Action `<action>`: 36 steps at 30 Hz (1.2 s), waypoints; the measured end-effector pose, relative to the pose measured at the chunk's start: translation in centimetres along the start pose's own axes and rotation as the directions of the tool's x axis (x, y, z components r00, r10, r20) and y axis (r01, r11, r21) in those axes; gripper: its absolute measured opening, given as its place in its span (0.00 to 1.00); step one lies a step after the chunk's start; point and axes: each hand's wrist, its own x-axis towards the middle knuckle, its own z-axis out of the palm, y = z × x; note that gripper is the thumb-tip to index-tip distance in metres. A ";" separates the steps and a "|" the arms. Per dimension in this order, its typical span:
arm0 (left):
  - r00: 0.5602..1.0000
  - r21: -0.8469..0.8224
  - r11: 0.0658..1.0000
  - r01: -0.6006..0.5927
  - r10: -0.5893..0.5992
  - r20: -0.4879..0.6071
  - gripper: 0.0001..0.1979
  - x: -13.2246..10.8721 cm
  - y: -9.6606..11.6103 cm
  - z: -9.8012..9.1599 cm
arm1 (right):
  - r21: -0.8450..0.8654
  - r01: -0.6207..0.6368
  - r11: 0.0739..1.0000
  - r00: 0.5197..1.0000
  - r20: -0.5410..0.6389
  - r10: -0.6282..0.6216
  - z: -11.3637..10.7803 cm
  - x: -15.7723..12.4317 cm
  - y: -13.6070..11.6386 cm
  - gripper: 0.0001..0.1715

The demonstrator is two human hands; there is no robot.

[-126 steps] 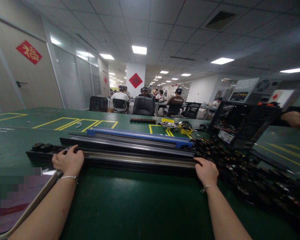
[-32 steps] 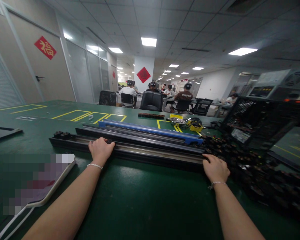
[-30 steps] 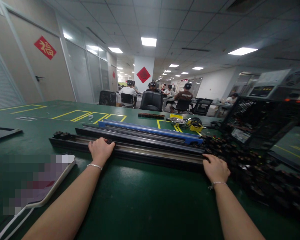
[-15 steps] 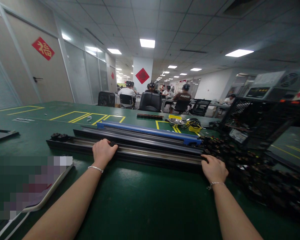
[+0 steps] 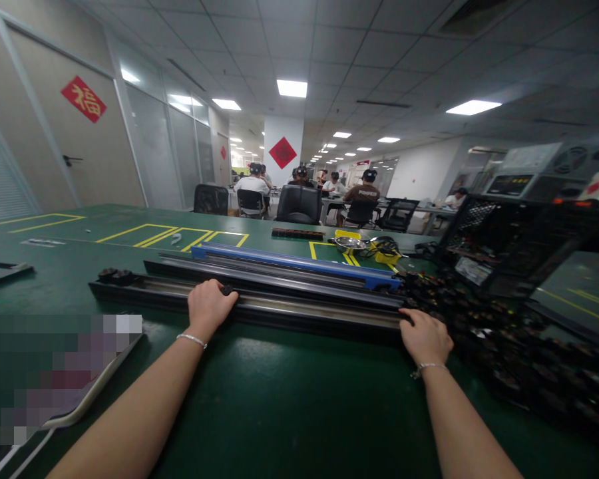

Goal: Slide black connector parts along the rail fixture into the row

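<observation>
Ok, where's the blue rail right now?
Head view, mid-frame: the blue rail lies just beyond the two black rails, its right end by the heap of dark parts.

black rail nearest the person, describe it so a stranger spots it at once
On the green table, long rails lie side by side. The black rail is the one closest to the wearer, left hand on it, right hand at its right end. Unlike its neighbours, it holds small black parts at its left end.

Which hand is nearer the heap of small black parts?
Right. The right hand, at the right end of the long black rail, is beside the heap; the left hand is farther, near the rail's middle.
</observation>
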 end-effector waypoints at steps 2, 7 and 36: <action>1.000 0.002 1.000 -0.005 0.005 -0.001 0.18 0.0 0.0 0.0 | 0.002 0.003 1.000 1.000 -0.004 -0.003 0.1 0.0 0.0 0.23; 1.000 -0.001 1.000 -0.013 0.013 -0.004 0.18 0.0 0.0 0.0 | 0.021 0.019 1.000 1.000 -0.013 -0.019 0.3 0.1 0.2 0.23; 0.991 -0.003 0.991 -0.134 0.134 0.013 0.17 -1.2 2.6 0.0 | 0.005 0.035 0.999 0.999 -0.001 -0.035 0.4 0.2 0.2 0.22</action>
